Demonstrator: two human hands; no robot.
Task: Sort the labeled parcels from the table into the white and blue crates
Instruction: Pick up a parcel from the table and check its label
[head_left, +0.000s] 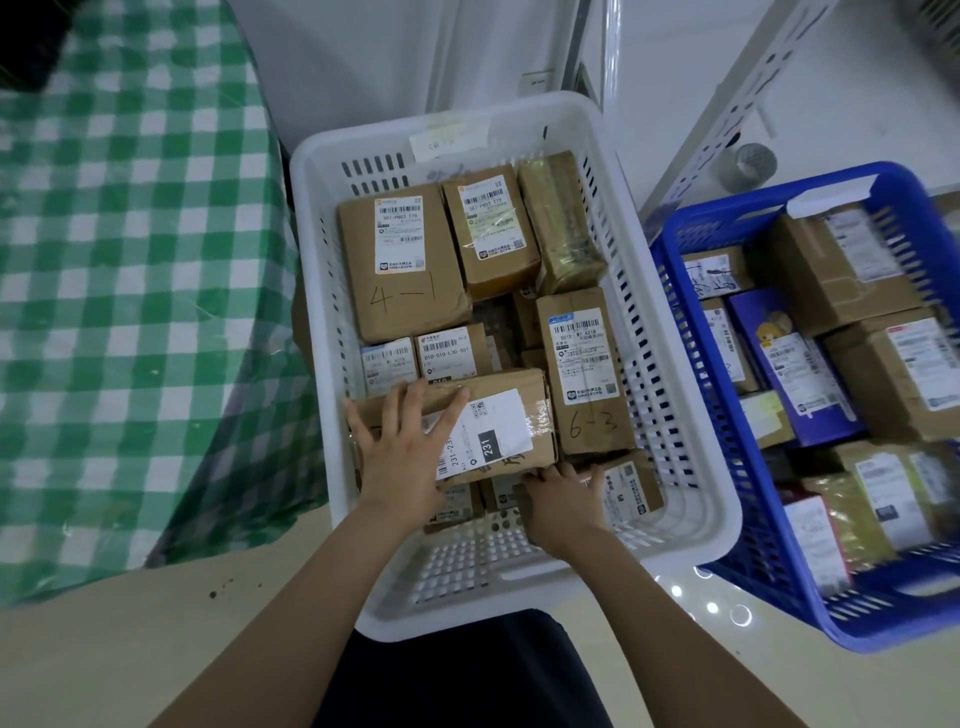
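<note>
A white crate (691, 467) stands on the floor in front of me, holding several brown labeled parcels. On top near its front lies a brown parcel with a "231" label (498, 431). My left hand (402, 447) rests flat on that parcel's left part, fingers spread and straight. My right hand (563, 496) touches the parcel's near lower edge, its fingertips tucked under it or against the boxes below. A blue crate (691, 332) to the right is packed with more parcels, one of them purple.
A table under a green-and-white checked cloth (130, 312) fills the left side, its cloth hanging to the floor. A white perforated shelf post (727, 119) leans behind the crates. Beige floor shows at the bottom, and my dark-clothed legs press against the white crate's front.
</note>
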